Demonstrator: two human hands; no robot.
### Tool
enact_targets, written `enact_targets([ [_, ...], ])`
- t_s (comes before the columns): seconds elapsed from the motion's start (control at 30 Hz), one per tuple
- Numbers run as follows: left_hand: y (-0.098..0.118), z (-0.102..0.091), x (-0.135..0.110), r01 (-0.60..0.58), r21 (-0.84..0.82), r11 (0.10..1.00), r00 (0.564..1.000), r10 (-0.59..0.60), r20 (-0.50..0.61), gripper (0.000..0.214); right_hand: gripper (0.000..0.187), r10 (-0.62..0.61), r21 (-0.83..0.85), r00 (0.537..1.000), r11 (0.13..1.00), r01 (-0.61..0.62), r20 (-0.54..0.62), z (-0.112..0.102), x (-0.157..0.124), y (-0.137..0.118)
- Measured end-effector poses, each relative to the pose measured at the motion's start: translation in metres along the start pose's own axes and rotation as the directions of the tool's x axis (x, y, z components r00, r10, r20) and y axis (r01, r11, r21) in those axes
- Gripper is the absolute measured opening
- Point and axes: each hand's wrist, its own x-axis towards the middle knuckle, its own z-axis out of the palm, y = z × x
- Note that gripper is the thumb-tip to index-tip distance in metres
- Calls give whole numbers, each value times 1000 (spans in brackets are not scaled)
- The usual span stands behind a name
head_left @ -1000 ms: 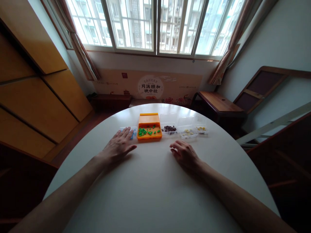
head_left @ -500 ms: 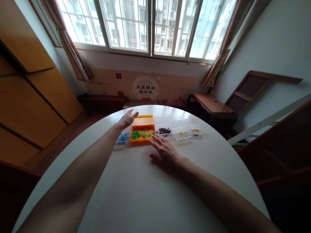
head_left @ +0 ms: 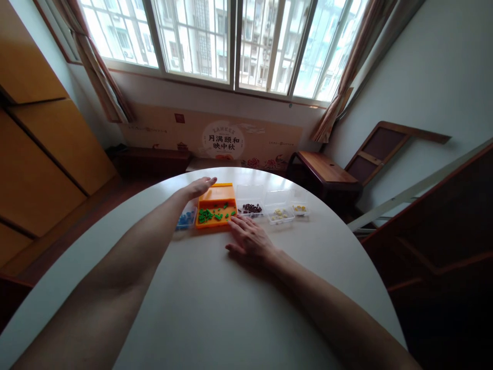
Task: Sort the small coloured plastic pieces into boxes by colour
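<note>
Orange box (head_left: 211, 225) stands open on the far part of the surface (head_left: 204, 293), between both hands, lid (head_left: 217, 194) to the far side, long axis near to far. Green pieces (head_left: 206, 215) lie inside. Right hand (head_left: 250, 239): unclenched, fingertips at the near right corner, nothing visibly grasped. Left hand (head_left: 197, 188): extended at the lid's far left edge; grip cannot be determined. Compared with one second earlier, the left hand is off the blue pieces (head_left: 186, 220) and the right hand is closer to the box.
</note>
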Motion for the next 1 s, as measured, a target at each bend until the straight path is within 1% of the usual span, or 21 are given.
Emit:
enact_targets([
  [0.07,8,-7,-4,5,11,1000,999,-5,-33,52,67,-1,-1,1000,1000,1,3,0,0,1],
  [0.13,16,-17,-12,-24,21,999,994,26,-107,52,67,1,5,1000,1000,-1,4,2,0,1],
  [0.2,24,-25,-28,-92,31,995,977,96,-190,50,67,2,16,1000,1000,-2,-6,4,-2,0],
  [0.27,30,-30,-51,-173,45,984,956,179,-231,49,64,-3,25,999,1000,4,-42,5,-4,-2],
  [0.3,32,-30,-65,-234,59,970,941,241,-237,48,59,-4,30,997,1000,6,-80,5,-5,-3],
  [0.33,33,-30,-79,-337,101,936,905,352,-239,50,53,1,38,991,999,4,-132,3,-5,-3],
  [0.37,34,-28,-93,-402,140,905,872,425,-244,53,47,12,48,980,999,-3,-196,0,-4,-2],
  [0.43,32,-24,-119,-446,198,873,846,484,-226,53,41,65,71,940,996,-44,-335,-10,3,5],
  [0.47,31,-21,-130,-464,240,853,833,512,-209,51,42,100,79,914,994,-75,-393,-17,8,11],
  [0.53,27,-16,-147,-503,337,796,818,564,-111,50,53,186,78,868,983,-169,-461,-31,23,28],
  [0.57,25,-13,-153,-527,367,767,814,580,-43,49,61,213,60,868,976,-208,-449,-38,32,37],
  [0.6,23,-11,-159,-558,388,733,804,594,35,48,71,227,32,884,972,-235,-408,-44,40,46],
  [0.67,19,-6,-166,-615,400,680,778,605,167,46,85,226,-42,936,968,-246,-268,-51,53,62],
  [0.73,16,-2,-171,-651,394,649,755,609,244,44,93,215,-115,969,967,-229,-121,-54,60,70],
  [0.77,14,-1,-173,-659,393,641,749,608,264,44,95,208,-147,975,965,-217,-72,-54,62,72],
  [0.8,13,1,-174,-663,397,635,746,607,274,43,94,199,-177,979,963,-204,-47,-54,61,71],
  [0.83,13,2,-175,-661,406,631,747,604,278,44,92,185,-206,982,960,-190,-45,-53,60,69],
  [0.9,12,4,-177,-656,432,619,751,594,289,46,82,142,-259,987,953,-158,-80,-52,53,60],
  [1.0,12,4,-179,-649,464,603,755,581,303,51,68,92,-319,986,939,-132,-138,-48,34,43],
])
